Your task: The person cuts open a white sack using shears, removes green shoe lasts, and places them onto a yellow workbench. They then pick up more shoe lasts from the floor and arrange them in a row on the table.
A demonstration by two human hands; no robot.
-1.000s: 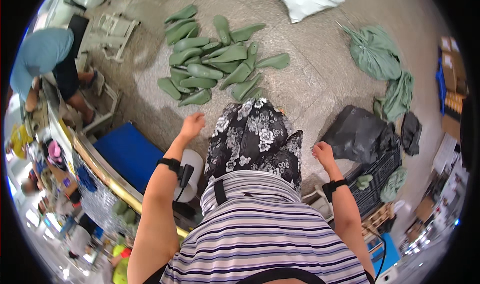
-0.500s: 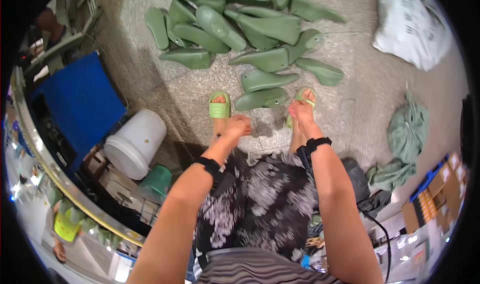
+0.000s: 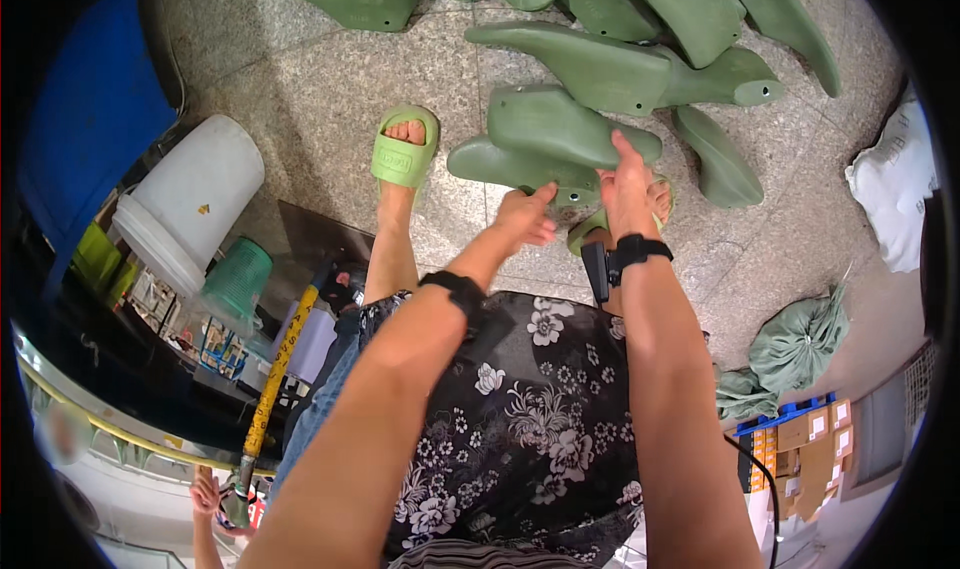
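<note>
Several green shoe lasts lie on the floor before my feet. My right hand (image 3: pixel 630 184) grips the right end of a green shoe last (image 3: pixel 555 127), its fingers against the side. That last overlaps a lower shoe last (image 3: pixel 490 164), which lies just nearer to me. My left hand (image 3: pixel 525 217) is beside the near edge of the lower last, fingers apart and with nothing held. A longer last (image 3: pixel 580 64) lies just beyond, and a smaller one (image 3: pixel 718 159) rests right of my right hand.
My green sandals (image 3: pixel 405 149) flank the work. At left stand a white bucket (image 3: pixel 195 194), a green basket (image 3: pixel 240 274) and a blue panel (image 3: pixel 85 119). A white sack (image 3: pixel 898 184) and a tied green cloth bundle (image 3: pixel 800 339) lie right. Another person's hand (image 3: pixel 205 491) shows lower left.
My view has come closer to the floor. Both hands have reached forward to the nearest lasts, and the right has taken hold of one, which now overlaps its neighbour.
</note>
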